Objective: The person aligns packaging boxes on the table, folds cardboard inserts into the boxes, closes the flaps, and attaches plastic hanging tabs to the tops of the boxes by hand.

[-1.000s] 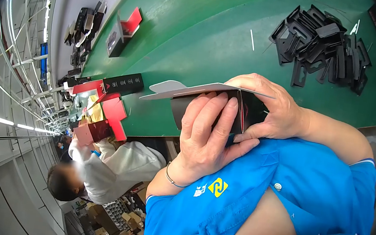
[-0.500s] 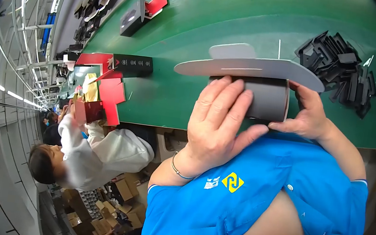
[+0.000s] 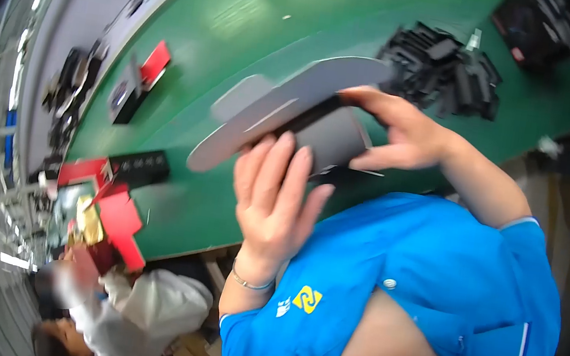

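Observation:
A black box (image 3: pixel 330 141) with a wide grey rounded flap (image 3: pixel 273 107) is held above the green table, tilted down to the left. My left hand (image 3: pixel 275 195), with a bracelet on its wrist, has its fingers on the box's near left part, thumb apart from them. My right hand (image 3: pixel 408 133) grips the right end of the box between thumb and fingers. The inside of the box is hidden. Beyond my right hand lies a pile of black folded pieces (image 3: pixel 446 69).
An opened black and red box (image 3: pixel 138 84) stands at the upper left of the green table (image 3: pixel 249 20). Another black box (image 3: pixel 140 169) and red card (image 3: pixel 122 221) lie near a co-worker in a white sleeve (image 3: pixel 149 312). A dark box (image 3: pixel 539 31) is at upper right.
The box and its flap have tilted, the left end now lower and the right end higher. Both hands have turned with it and moved left in view. The camera view has also turned.

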Demonstrator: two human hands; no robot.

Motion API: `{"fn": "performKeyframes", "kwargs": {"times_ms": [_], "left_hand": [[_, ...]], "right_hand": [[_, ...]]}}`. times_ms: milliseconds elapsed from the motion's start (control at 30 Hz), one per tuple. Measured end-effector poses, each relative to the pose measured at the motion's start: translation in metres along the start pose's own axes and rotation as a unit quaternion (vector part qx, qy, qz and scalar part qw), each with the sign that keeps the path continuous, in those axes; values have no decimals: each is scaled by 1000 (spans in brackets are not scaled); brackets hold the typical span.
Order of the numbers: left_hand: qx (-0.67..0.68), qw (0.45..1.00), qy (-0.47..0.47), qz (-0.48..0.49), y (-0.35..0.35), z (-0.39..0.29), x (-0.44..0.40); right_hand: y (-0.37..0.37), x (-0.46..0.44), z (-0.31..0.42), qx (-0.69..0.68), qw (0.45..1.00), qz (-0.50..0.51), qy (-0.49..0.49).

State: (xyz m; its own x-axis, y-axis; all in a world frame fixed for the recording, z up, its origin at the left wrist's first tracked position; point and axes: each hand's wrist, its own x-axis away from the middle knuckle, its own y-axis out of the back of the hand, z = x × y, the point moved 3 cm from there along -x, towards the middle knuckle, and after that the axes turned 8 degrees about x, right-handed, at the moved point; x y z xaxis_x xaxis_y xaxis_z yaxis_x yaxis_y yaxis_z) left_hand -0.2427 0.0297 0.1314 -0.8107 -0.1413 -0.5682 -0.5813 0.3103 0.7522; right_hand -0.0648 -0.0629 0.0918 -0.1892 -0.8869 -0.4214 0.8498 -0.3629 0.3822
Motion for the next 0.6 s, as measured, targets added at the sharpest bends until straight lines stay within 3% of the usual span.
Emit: {"fn": "performKeyframes", "kwargs": {"times_ms": [133, 200, 267, 300, 367, 433, 467, 533, 600], "left_hand": [[-1, 1000, -18, -2, 1, -1, 12], [-9, 997, 17, -68, 1, 1, 24], [-8, 992, 20, -127, 3, 4, 35], [-1, 992, 19, -126, 3, 6, 40], [49, 972, -49, -224, 7, 6, 49], [77, 973, -71, -205, 5, 1, 44], [99, 973, -93, -188, 5, -4, 40], [138, 969, -135, -156, 5, -13, 32], [139, 974, -118, -136, 7, -20, 29]], "right_hand": [[14, 21, 5, 97, 995, -23, -14], [19, 34, 7, 142, 989, -25, -34], [56, 57, 3, 176, 973, -77, -125], [76, 66, 1, 184, 951, -155, -194], [116, 82, -15, 303, 893, -233, -236], [133, 76, -29, 456, 847, -219, -161], [136, 71, -38, 457, 846, -220, -164], [132, 53, -53, 536, 828, -119, -116], [134, 45, -60, 528, 833, -78, -144]]}}
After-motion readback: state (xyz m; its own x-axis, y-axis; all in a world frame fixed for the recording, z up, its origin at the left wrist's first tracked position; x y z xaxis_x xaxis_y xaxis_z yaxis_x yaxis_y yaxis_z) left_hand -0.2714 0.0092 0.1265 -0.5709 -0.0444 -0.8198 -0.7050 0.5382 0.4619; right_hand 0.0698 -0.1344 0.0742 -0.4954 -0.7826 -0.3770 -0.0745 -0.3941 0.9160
